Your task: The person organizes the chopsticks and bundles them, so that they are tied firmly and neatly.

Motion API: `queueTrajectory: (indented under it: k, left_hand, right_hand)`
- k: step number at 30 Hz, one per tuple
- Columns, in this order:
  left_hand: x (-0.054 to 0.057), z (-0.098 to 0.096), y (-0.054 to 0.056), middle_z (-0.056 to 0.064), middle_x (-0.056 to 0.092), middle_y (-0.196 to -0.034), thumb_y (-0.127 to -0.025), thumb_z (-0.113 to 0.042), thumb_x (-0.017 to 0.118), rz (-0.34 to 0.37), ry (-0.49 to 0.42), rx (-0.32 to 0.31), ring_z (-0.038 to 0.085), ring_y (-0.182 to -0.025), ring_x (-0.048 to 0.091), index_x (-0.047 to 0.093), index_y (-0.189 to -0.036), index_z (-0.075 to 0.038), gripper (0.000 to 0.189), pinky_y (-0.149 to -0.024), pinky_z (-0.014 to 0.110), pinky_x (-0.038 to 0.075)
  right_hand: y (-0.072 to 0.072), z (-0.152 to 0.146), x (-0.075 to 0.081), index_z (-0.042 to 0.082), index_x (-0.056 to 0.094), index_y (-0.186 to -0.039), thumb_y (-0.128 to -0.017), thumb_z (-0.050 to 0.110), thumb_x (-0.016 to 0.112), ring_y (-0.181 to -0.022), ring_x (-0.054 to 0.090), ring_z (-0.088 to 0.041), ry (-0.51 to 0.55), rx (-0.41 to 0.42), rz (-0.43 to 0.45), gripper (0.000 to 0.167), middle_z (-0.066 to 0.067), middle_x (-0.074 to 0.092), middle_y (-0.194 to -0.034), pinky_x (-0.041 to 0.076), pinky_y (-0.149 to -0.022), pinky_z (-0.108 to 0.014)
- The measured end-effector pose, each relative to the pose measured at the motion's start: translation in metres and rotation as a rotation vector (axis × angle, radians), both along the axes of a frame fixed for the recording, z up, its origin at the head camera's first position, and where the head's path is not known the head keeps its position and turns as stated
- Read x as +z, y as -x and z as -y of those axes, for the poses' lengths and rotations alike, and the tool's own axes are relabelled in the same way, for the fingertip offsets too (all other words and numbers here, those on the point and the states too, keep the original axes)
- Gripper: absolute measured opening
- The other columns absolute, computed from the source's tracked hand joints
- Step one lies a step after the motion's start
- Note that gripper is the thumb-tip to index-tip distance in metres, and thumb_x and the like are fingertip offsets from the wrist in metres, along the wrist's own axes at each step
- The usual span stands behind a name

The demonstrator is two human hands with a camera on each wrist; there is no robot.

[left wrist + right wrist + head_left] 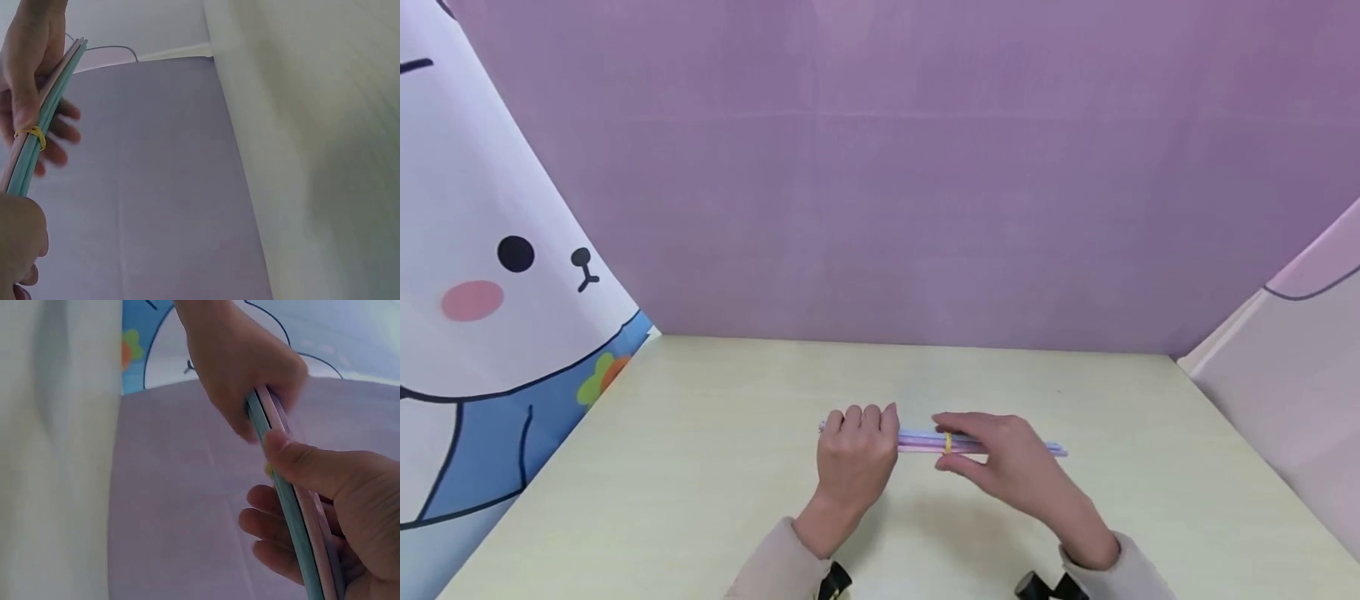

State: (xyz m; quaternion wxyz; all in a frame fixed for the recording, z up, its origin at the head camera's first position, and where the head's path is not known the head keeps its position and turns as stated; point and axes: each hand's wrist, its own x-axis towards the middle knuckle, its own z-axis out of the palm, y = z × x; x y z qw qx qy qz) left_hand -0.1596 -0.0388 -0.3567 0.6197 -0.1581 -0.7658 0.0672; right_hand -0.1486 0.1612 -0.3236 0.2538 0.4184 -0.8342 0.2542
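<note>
A bundle of several slim pastel sticks (917,442), blue, pink and lilac, lies level above the table, bound by a yellow rubber band (948,442). My left hand (856,454) grips the bundle near one end, fist wrapped round it. Around the other half curves my right hand (1011,458), its thumb resting by the band. In the right wrist view, the sticks (300,531) pass between the right thumb and curled fingers. The left wrist view shows the band (39,136) just below the right thumb tip, with fingers behind the sticks. The exact kind of stick is unclear.
Below the hands is a pale wood-look table (700,467). A purple panel (880,208) stands at its far edge. A panel with a cartoon animal (512,333) rises on the left, and a pale printed panel (1292,392) on the right.
</note>
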Motion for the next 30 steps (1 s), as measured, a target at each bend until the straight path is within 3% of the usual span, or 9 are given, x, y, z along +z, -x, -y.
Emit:
queueTrajectory:
  k: [2, 5, 8, 10, 13, 18, 21, 26, 30]
  left_hand:
    - [0.001, 0.0, 0.0, -0.002, 0.048, -0.044, -0.094, -0.007, 0.044, 0.013, -0.008, 0.004, 0.013, -0.038, 0.042, 0.052, -0.051, -0.013, 0.044, -0.042, 0.023, 0.029]
    - [0.002, -0.002, -0.001, -0.001, 0.05, -0.045, -0.095, -0.007, 0.042, 0.019, -0.021, 0.003, 0.014, -0.038, 0.042, 0.055, -0.052, -0.012, 0.045, -0.041, 0.025, 0.029]
    - [0.001, -0.005, -0.006, -0.003, 0.049, -0.045, -0.095, -0.008, 0.043, -0.009, 0.003, -0.019, 0.012, -0.037, 0.04, 0.058, -0.054, -0.012, 0.043, -0.041, 0.023, 0.027]
    - [0.0, -0.008, -0.008, -0.004, 0.047, -0.044, -0.094, -0.008, 0.044, -0.016, 0.016, -0.026, 0.011, -0.037, 0.039, 0.058, -0.054, -0.014, 0.043, -0.041, 0.022, 0.026]
    - [-0.002, -0.01, -0.008, -0.004, 0.045, -0.044, -0.094, -0.007, 0.044, 0.012, 0.024, -0.032, 0.011, -0.038, 0.039, 0.057, -0.054, -0.015, 0.042, -0.042, 0.022, 0.026]
    - [-0.003, -0.009, -0.005, -0.003, 0.05, -0.046, -0.094, -0.008, 0.044, 0.045, 0.024, -0.035, 0.012, -0.039, 0.044, 0.06, -0.057, -0.013, 0.04, -0.042, 0.022, 0.029]
    - [-0.001, -0.006, -0.003, -0.002, 0.052, -0.047, -0.095, -0.008, 0.042, 0.052, 0.008, -0.027, 0.012, -0.04, 0.045, 0.059, -0.056, -0.013, 0.042, -0.042, 0.023, 0.031]
    - [0.0, -0.002, 0.0, -0.001, 0.05, -0.045, -0.095, -0.008, 0.04, 0.06, -0.028, -0.019, 0.013, -0.039, 0.041, 0.053, -0.052, -0.013, 0.045, -0.042, 0.023, 0.031]
    - [-0.002, -0.001, 0.0, -0.001, 0.052, -0.046, -0.095, -0.008, 0.04, 0.054, -0.015, -0.012, 0.013, -0.039, 0.042, 0.053, -0.052, -0.013, 0.046, -0.042, 0.023, 0.03]
  right_hand:
    - [0.0, -0.006, 0.002, 0.008, 0.072, -0.1, -0.07, 0.016, 0.081, -0.073, 0.069, -0.006, 0.017, -0.012, -0.008, 0.032, 0.0, 0.074, -0.089, 0.051, -0.063, -0.016]
    - [-0.001, -0.004, 0.001, 0.009, 0.072, -0.096, -0.08, 0.025, 0.075, -0.065, 0.066, -0.003, 0.04, 0.017, -0.103, 0.022, 0.003, 0.073, -0.082, 0.05, -0.058, -0.015]
    - [-0.003, 0.01, -0.003, 0.01, 0.071, -0.094, -0.091, 0.038, 0.059, -0.059, 0.059, 0.0, -0.004, 0.041, -0.205, 0.031, 0.005, 0.07, -0.078, 0.046, -0.054, -0.013]
    - [-0.005, 0.018, -0.006, 0.01, 0.069, -0.092, -0.092, 0.043, 0.054, -0.056, 0.053, 0.001, -0.041, 0.029, -0.23, 0.036, 0.007, 0.068, -0.076, 0.042, -0.052, -0.011]
    - [-0.006, 0.021, -0.007, 0.01, 0.068, -0.092, -0.089, 0.041, 0.06, -0.056, 0.051, 0.001, -0.081, 0.005, -0.199, 0.031, 0.008, 0.067, -0.075, 0.04, -0.052, -0.011]
    - [-0.005, 0.008, -0.001, 0.009, 0.07, -0.102, -0.077, 0.029, 0.076, -0.069, 0.065, -0.003, -0.096, -0.018, -0.039, 0.033, 0.003, 0.073, -0.088, 0.049, -0.061, -0.017]
    - [-0.003, -0.003, 0.004, 0.011, 0.071, -0.101, -0.074, 0.024, 0.079, -0.072, 0.065, -0.002, -0.099, -0.03, 0.018, 0.031, 0.004, 0.073, -0.09, 0.05, -0.062, -0.019]
    - [0.001, -0.015, 0.006, 0.015, 0.071, -0.097, -0.073, 0.02, 0.08, -0.067, 0.057, 0.006, -0.08, -0.037, 0.048, 0.026, 0.008, 0.071, -0.085, 0.046, -0.06, -0.014]
    - [0.002, -0.01, -0.001, 0.013, 0.07, -0.104, -0.081, 0.029, 0.074, -0.063, 0.056, 0.007, -0.049, -0.003, 0.003, 0.029, 0.008, 0.07, -0.084, 0.043, -0.057, -0.01]
